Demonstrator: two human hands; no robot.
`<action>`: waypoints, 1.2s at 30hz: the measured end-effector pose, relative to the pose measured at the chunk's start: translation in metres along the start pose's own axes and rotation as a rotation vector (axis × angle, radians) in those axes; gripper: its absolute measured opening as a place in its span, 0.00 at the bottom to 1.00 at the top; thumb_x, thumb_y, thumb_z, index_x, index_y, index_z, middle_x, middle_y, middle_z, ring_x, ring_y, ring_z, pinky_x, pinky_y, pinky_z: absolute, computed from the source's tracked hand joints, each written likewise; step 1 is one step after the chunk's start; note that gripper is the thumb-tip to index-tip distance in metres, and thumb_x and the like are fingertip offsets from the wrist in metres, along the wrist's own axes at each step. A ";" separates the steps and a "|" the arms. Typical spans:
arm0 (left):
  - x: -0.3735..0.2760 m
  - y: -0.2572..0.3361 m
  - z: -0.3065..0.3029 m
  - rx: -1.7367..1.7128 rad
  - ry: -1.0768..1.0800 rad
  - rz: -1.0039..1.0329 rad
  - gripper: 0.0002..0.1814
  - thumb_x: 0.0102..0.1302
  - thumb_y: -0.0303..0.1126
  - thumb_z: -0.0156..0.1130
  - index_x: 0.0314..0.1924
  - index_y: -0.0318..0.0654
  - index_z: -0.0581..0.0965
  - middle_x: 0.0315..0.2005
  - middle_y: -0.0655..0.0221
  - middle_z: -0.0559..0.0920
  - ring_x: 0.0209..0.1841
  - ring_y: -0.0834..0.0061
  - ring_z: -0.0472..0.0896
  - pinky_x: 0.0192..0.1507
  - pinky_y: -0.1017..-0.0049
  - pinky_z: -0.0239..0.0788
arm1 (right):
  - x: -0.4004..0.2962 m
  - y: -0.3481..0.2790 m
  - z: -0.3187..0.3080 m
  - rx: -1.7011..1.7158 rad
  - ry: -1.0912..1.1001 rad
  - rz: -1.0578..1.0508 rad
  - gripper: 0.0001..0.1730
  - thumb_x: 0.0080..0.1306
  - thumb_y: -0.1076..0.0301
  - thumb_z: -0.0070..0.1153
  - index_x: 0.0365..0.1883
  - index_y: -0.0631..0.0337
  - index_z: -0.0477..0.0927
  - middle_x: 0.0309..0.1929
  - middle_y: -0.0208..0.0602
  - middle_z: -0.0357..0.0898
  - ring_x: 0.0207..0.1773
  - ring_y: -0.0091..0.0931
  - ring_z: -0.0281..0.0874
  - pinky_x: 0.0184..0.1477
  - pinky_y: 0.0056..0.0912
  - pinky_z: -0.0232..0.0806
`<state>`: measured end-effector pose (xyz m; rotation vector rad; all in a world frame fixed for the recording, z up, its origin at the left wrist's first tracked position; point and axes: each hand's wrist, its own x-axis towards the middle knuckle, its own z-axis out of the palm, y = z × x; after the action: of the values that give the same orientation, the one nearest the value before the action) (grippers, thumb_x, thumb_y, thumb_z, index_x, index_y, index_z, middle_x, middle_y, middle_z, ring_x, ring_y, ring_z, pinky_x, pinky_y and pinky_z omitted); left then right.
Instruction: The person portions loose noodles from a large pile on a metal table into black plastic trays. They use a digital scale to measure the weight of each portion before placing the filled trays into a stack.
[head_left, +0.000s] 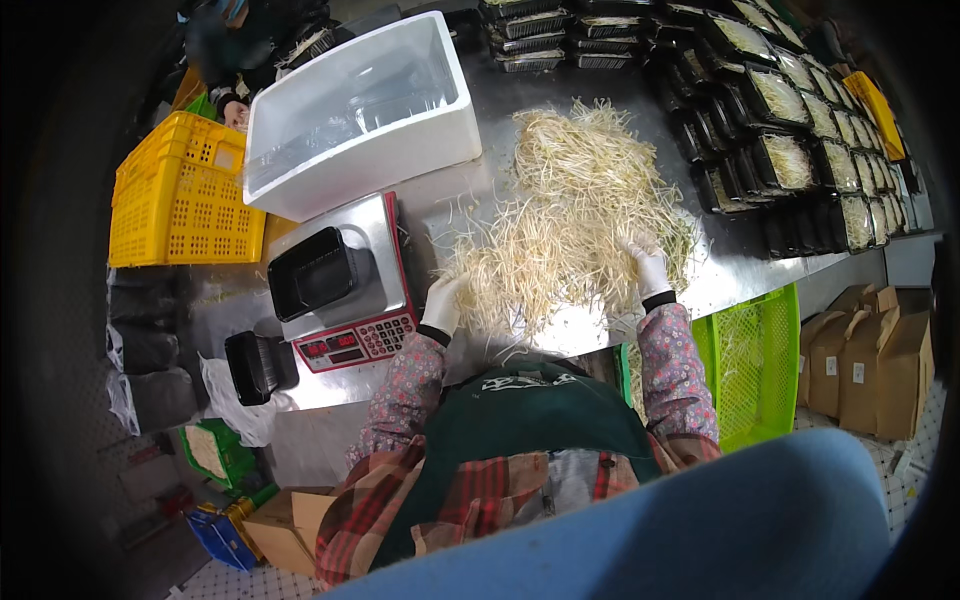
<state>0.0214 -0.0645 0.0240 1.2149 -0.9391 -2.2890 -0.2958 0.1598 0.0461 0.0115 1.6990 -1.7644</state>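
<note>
A wide heap of bean sprouts (555, 217) lies loose on the steel table (469, 184) before me. My left hand (444, 301), in a white glove, presses against the heap's near left edge with its fingertips among the stems. On the right side, my right hand (648, 266), also gloved, has its fingers in the sprouts. The stems hide the fingertips, so whether either hand grips any is unclear. Left of my left hand stands a red digital scale (352, 341) with a lit display. An empty black plastic tray (313, 274) rests on its steel plate.
Another black tray (251, 367) sits by the table's front left. Behind the scale are a white foam box (367, 161) and a yellow crate (187, 195). Packed sprout trays (784, 161) are stacked at right, above a lime-green crate (757, 367). Another person's hand (235, 114) shows far left.
</note>
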 end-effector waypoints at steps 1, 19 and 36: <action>0.002 -0.002 -0.003 -0.008 0.004 0.015 0.10 0.68 0.27 0.59 0.47 0.32 0.79 0.34 0.69 0.81 0.32 0.77 0.80 0.34 0.77 0.75 | 0.001 0.004 0.000 -0.044 0.002 0.010 0.27 0.66 0.74 0.61 0.64 0.63 0.73 0.52 0.40 0.83 0.52 0.27 0.81 0.53 0.28 0.74; 0.006 -0.039 0.016 0.890 0.381 0.592 0.40 0.54 0.33 0.77 0.64 0.29 0.67 0.55 0.58 0.79 0.56 0.68 0.78 0.61 0.71 0.67 | -0.076 0.040 0.111 -1.390 -0.322 -0.856 0.37 0.55 0.45 0.69 0.62 0.43 0.74 0.74 0.40 0.59 0.78 0.45 0.48 0.75 0.61 0.35; 0.003 -0.040 0.007 0.816 0.309 0.478 0.42 0.53 0.37 0.77 0.64 0.27 0.67 0.55 0.53 0.78 0.56 0.64 0.78 0.60 0.69 0.67 | -0.091 -0.034 0.008 -0.411 -0.475 -0.344 0.05 0.59 0.76 0.65 0.26 0.56 0.81 0.58 0.36 0.80 0.59 0.31 0.77 0.66 0.42 0.64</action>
<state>0.0133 -0.0353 -0.0033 1.3696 -1.8754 -1.3107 -0.2385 0.1906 0.1184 -0.8564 1.7282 -1.4500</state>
